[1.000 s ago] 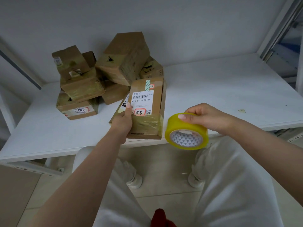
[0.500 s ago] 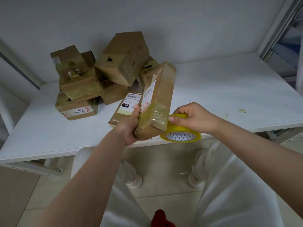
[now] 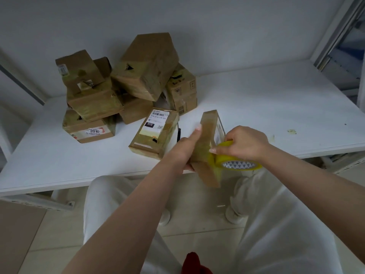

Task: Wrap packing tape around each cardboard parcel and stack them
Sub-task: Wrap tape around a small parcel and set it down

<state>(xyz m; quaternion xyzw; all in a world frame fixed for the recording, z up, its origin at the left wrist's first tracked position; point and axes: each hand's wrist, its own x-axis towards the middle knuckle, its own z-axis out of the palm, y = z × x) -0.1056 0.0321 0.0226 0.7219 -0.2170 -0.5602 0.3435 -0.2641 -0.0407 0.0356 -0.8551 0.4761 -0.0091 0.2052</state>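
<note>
One yellow ring-shaped roll of packing tape [image 3: 235, 162], one brown cardboard parcel held upright in two hands [image 3: 207, 147], one labelled brown parcel lying alone [image 3: 156, 133], and about seven heaped brown parcels [image 3: 126, 89].

Flat brown cardboard parcel [image 3: 207, 147] motion-blurred, label facing right unreadable. Yellow packing tape roll [image 3: 236, 162] half hidden behind right hand [image 3: 244, 145]. Left hand [image 3: 184, 149] palm hidden against parcel. Red object [image 3: 192, 263] cut off by bottom edge.
</note>
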